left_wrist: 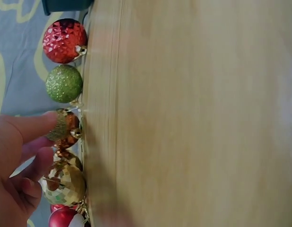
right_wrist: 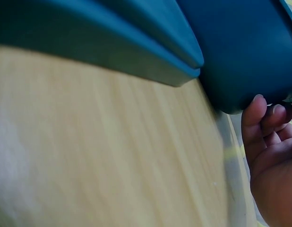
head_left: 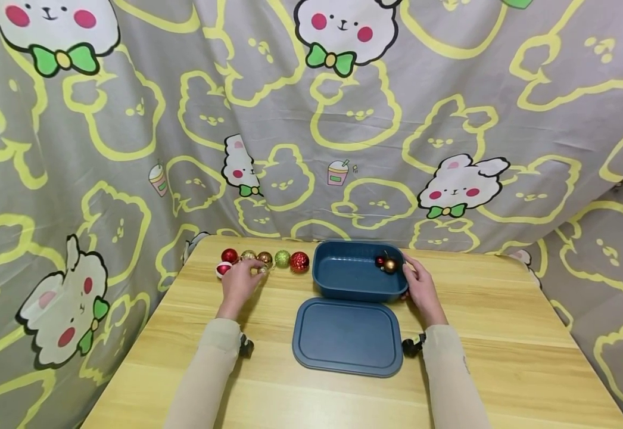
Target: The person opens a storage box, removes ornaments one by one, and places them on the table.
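My left hand [head_left: 240,285] reaches over a row of Christmas baubles at the table's far left. Between thumb and finger it pinches a small gold glitter bauble [left_wrist: 57,128], close in front of a bronze bauble [left_wrist: 72,135]. A faceted gold bauble [left_wrist: 65,185] lies beneath those fingers. To the right sit a green glitter bauble [head_left: 282,258] and a red faceted bauble [head_left: 299,262]. My right hand [head_left: 421,286] holds the right end of an uncovered blue box [head_left: 343,292], fingertips at its wall. Inside lie a gold-brown bauble [head_left: 391,266] and a dark red one [head_left: 379,261].
The box's blue lid [head_left: 346,338] lies flat on the wooden table [head_left: 268,369], just in front of the box. A red bauble [head_left: 229,256] and a red-and-white bauble [head_left: 221,270] stand at the row's left end. A patterned curtain [head_left: 290,119] hangs behind the table.
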The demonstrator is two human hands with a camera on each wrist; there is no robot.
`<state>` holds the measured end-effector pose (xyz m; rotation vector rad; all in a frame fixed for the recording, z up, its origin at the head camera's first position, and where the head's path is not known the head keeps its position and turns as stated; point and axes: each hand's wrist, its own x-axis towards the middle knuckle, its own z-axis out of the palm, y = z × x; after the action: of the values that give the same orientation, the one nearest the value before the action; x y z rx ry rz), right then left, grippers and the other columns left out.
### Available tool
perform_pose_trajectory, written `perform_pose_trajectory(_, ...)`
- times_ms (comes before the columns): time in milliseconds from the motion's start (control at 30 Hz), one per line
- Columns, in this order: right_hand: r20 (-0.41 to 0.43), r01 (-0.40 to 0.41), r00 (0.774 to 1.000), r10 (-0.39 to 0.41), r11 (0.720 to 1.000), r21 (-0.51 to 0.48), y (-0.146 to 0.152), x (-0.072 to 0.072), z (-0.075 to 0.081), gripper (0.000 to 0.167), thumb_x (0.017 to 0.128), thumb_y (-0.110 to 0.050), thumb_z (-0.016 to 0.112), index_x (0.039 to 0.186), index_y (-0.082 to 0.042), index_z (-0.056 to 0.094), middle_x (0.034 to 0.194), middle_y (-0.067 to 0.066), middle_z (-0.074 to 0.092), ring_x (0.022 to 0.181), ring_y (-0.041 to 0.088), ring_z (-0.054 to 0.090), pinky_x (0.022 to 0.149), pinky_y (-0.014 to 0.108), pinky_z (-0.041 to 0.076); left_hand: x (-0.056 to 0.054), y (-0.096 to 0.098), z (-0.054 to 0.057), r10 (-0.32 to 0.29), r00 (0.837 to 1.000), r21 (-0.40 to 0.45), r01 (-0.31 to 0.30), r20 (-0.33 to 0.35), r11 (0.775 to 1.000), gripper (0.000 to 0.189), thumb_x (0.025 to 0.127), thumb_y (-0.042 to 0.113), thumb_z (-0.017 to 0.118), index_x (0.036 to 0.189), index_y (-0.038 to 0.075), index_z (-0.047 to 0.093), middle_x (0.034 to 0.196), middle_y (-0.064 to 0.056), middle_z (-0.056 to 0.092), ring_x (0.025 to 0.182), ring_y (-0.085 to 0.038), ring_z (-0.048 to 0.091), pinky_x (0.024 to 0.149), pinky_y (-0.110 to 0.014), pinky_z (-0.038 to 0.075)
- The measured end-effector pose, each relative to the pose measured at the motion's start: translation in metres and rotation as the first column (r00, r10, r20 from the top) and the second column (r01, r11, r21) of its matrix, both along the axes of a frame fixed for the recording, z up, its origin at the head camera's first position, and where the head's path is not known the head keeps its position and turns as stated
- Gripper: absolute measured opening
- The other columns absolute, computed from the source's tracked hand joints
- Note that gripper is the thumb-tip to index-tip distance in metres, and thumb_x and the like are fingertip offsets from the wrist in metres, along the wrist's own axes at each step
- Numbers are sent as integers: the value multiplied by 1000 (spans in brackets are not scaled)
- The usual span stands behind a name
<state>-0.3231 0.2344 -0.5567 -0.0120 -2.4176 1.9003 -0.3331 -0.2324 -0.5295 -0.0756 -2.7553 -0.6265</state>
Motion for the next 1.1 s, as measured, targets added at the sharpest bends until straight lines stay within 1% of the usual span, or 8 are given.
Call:
perform_pose_trajectory(100, -23, 10, 1000, -10, 1000, 19, 1, -2, -6, 53, 112, -33, 44, 159, -10, 41, 103, 34, 68, 53, 22, 58, 53, 34, 57, -1, 0, -1, 2, 1000, -14, -2, 21, 1000, 24, 87, 26, 85, 110, 18, 82, 111, -6, 80, 72, -25, 70, 51, -33, 42)
perform_pose_trajectory(333, -42, 9, 999, -8, 1000, 19, 1, -2, -9, 54, 112, -36, 44, 160, -11, 41, 108, 37, 67, 53, 17, 57, 53, 33, 56, -2, 0, -3, -10, 999, -24, 11, 36, 1000, 21, 87, 25, 85, 106, 19, 82, 106, -5, 80, 61, -18, 59, 50, -31, 37)
perform_pose_trajectory(467, -39, 11, 999, -9, 1000, 28, 1, -3, -9, 54, 112, -37, 44, 160, -12, 40, 110, 37, 67, 54, 17, 57, 54, 31, 56, -3, 0, -4, -9, 999, -61, 12, 47, 998, 21, 87, 26, 85, 106, 19, 81, 106, -7, 80, 63, -19, 59, 50, -32, 38)
perform_pose_trajectory(667, -25, 23, 999, -22, 1000, 18, 0, -3, -9, 52, 112, -39, 45, 158, -17, 44, 109, 36, 67, 54, 14, 56, 54, 29, 56, -3, 2, -2, -10, 997, -105, 17, 72, 994, 21, 87, 26, 85, 107, 20, 81, 107, -9, 80, 69, -23, 63, 50, -33, 40)
perform_pose_trajectory(833, -32, 25, 999, -24, 1000, 14, 0, -3, -10, 51, 112, -38, 45, 158, -16, 44, 106, 35, 68, 52, 15, 56, 53, 30, 56, -2, 3, -1, -16, 997, -90, 22, 70, 996, 21, 87, 24, 85, 107, 19, 81, 109, -8, 80, 73, -26, 66, 52, -35, 43)
perform_pose_trajectory(1000, -30, 18, 999, -18, 1000, 12, 0, -3, -10, 52, 111, -39, 45, 158, -16, 44, 109, 36, 67, 53, 14, 56, 54, 29, 56, -1, 3, 2, -14, 998, -58, 18, 64, 998, 22, 87, 24, 85, 108, 18, 81, 110, -8, 80, 75, -27, 69, 53, -36, 43)
perform_pose_trajectory(1100, -32, 13, 999, -13, 1000, 14, 1, -2, -10, 53, 111, -39, 45, 159, -15, 43, 111, 36, 67, 53, 15, 56, 54, 30, 56, 0, 3, 6, -14, 998, -19, 15, 58, 1000, 25, 86, 23, 85, 110, 17, 80, 111, -7, 80, 68, -23, 66, 52, -34, 41)
